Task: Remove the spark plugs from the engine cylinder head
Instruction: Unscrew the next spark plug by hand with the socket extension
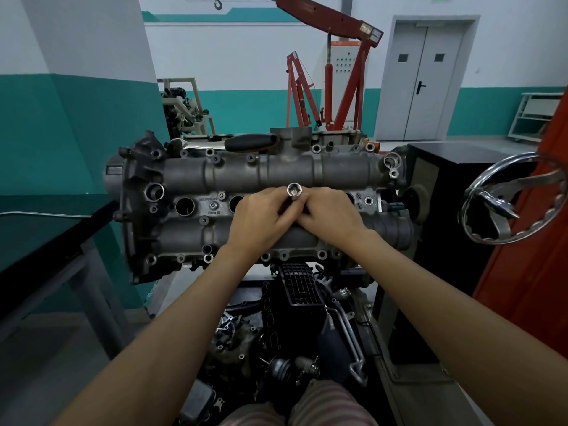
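Note:
The grey engine cylinder head [215,176] lies across the middle of the view on a stand, with a row of round spark plug wells [185,206] along its centre. A shiny metal socket [294,190] stands upright over one of the middle wells, its hexagonal opening facing up. My left hand [261,221] and my right hand [330,213] meet around the socket's lower part, fingers curled on it from both sides. The well under my hands is hidden. No spark plug is visible.
A black-handled tool [250,142] lies on the far side of the head. A chrome handwheel [510,198] sticks out at the right beside a black cabinet [455,186]. A dark workbench [46,229] stands at the left. Engine parts [295,287] hang below; a red hoist [347,72] stands behind.

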